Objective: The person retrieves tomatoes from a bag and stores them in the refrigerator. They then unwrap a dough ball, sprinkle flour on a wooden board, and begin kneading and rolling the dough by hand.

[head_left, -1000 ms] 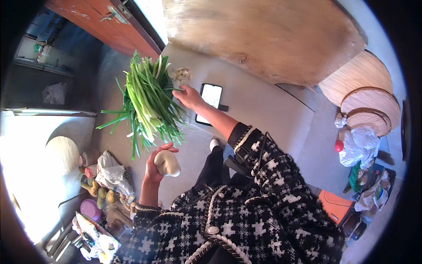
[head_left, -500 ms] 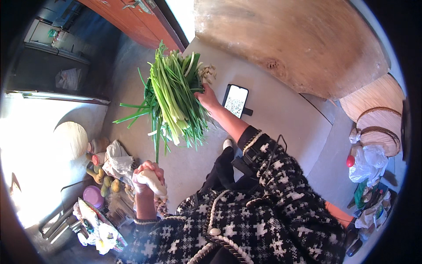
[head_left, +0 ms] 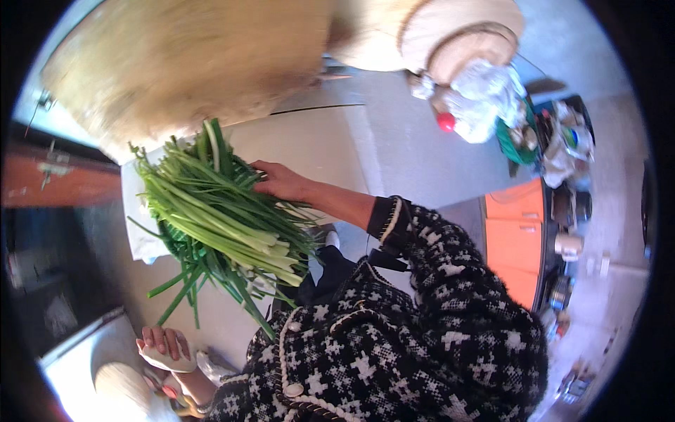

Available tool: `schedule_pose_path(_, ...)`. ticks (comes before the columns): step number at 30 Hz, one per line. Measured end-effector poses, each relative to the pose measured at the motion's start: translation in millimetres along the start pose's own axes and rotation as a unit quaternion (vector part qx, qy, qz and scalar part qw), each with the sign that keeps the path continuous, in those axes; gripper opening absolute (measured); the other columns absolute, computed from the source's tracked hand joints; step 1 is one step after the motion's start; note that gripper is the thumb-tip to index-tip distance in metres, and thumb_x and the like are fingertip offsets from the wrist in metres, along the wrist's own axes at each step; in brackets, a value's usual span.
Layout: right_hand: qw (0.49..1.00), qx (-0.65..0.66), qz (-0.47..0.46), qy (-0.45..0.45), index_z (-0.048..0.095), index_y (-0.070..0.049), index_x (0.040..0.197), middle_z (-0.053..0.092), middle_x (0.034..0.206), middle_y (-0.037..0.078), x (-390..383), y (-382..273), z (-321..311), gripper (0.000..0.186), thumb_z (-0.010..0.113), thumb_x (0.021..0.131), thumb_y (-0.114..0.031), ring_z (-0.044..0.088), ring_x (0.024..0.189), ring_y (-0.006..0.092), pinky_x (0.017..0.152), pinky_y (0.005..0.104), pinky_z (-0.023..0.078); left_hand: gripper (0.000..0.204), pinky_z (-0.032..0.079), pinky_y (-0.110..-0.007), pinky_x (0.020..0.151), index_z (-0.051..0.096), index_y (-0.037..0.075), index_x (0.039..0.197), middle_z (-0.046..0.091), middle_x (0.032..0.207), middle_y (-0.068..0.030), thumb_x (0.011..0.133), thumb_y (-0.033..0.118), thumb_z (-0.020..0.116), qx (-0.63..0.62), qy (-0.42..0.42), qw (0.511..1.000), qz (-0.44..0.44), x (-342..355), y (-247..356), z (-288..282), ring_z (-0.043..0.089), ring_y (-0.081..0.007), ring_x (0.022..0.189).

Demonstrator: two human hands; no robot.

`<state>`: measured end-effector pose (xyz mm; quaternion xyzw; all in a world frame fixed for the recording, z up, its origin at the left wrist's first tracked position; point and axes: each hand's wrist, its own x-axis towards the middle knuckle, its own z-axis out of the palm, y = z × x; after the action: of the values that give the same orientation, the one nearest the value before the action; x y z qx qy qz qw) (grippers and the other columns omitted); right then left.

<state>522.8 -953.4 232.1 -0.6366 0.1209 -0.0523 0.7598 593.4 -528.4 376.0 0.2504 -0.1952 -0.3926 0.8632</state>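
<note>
- Shifted since the earlier frame: the whole view has swung round, and the spring-onion bundle (head_left: 218,221) now shows over the pale worktop (head_left: 330,144); before, it was mostly past that worktop's left edge.
- Right hand (head_left: 278,181): nearer of the two, touching the bundle's right flank. Grip appears clasped on the edge of what looks like a green basket (head_left: 244,171) under the stalks; fingertips partly hidden.
- Bundle lies directly left of that grip. Long axis slants from far left to near right, paler stem ends toward the houndstooth jacket (head_left: 365,352), so the grip sits at the side, not at either end.
- Left hand (head_left: 167,342): apart from the bundle, on its near-left side, fingers folded over a cream-coloured lump (head_left: 167,361); kind of lump unclear.
- Look of the bundle: long, slim, loosely heaped; bright yellow-green stems on top, darker leaves below, a few strays poking out near-left.
- Beyond the bundle: large wooden board (head_left: 190,63), blurred.
</note>
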Motion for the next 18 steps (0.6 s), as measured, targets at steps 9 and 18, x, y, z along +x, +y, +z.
schedule_pose_path(9, 0.976, 0.072, 0.003, 0.207, 0.048, 0.001, 0.138, 0.062, 0.119, 0.009, -202, 32, -161, 0.048, 0.06, 0.093, -0.012, 0.058, 0.102, 0.0129, 0.084, 0.0291, 0.05, 0.043, 0.043, -0.042, 0.039, 0.056, 0.007, 0.096, 0.05, 0.077, -0.0105, 0.103, 0.04, 0.029, 0.008, 0.062, 0.995, -0.074, 34, -51, 16, 0.045, -0.0244, 0.052)
schedule_pose_path(18, 0.941, 0.101, 0.052, 0.32, 0.046, 0.001, 0.14, 0.062, 0.118, 0.007, -290, 105, -305, 0.049, 0.059, 0.095, -0.012, 0.062, 0.098, 0.0139, 0.084, 0.0275, 0.052, 0.04, 0.051, -0.044, 0.051, 0.053, 0.006, 0.103, 0.051, 0.082, -0.0099, 0.104, 0.041, 0.033, -0.009, 0.193, 0.977, -0.085, 32, -103, 44, 0.046, -0.0243, 0.061)
